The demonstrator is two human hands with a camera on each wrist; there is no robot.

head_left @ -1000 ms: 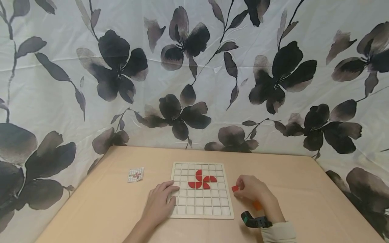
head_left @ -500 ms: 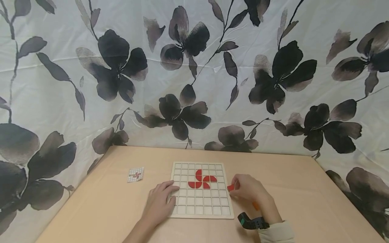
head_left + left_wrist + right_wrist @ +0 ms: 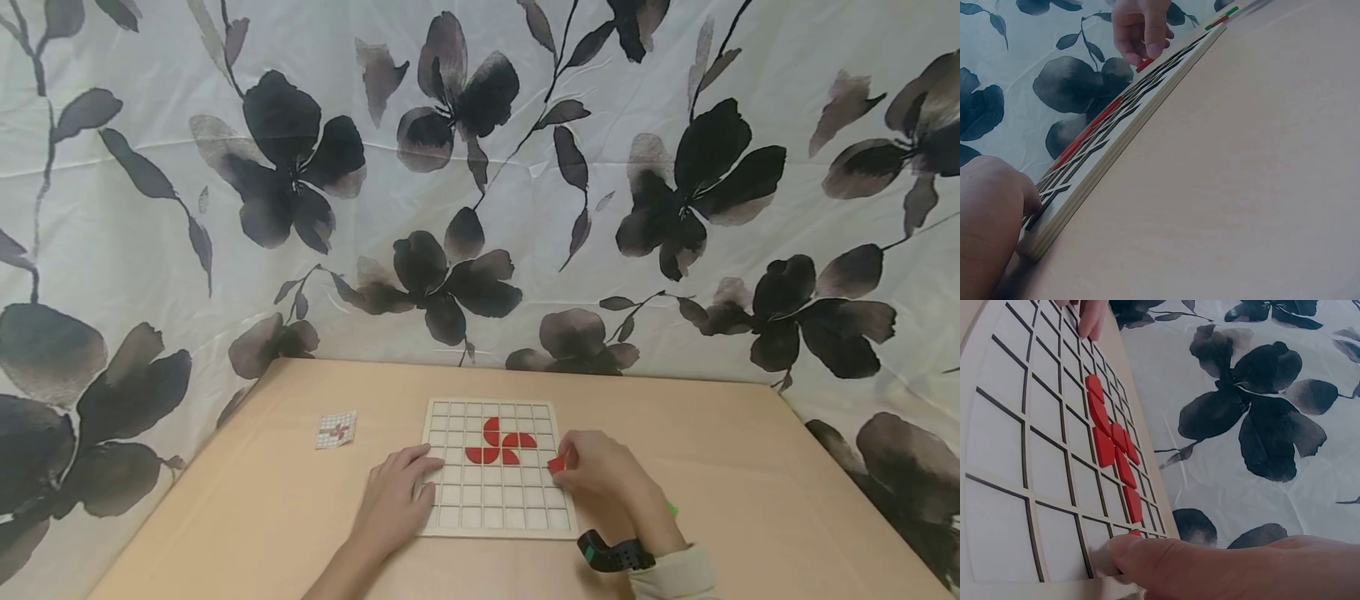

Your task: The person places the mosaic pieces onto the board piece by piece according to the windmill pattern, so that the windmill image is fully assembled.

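A pale board [image 3: 491, 496] with a square grid lies on the table. Quarter-round red tiles [image 3: 491, 431] form a pinwheel-like shape in its upper middle. My left hand [image 3: 392, 504] rests at the board's left edge, fingers lying on the rim and outer cells. Between thumb and fingers my right hand [image 3: 606, 468] pinches a red tile [image 3: 556, 464] over the right side of the board. The left wrist view shows this held tile [image 3: 1145, 64] just above the grid. From the right wrist, my thumb [image 3: 1141, 550] hides most of it.
A small card [image 3: 336, 430] printed with a grid and red shape lies left of the board. A green piece [image 3: 672, 507] peeks out behind my right forearm; the left wrist view shows a red or orange piece [image 3: 1216, 23] near it. A black band [image 3: 615, 552] circles my right wrist.
My right hand has moved left with the red tile, from beside the board to over its right edge. The orange piece is now hidden and a green one shows. My left hand stays put.
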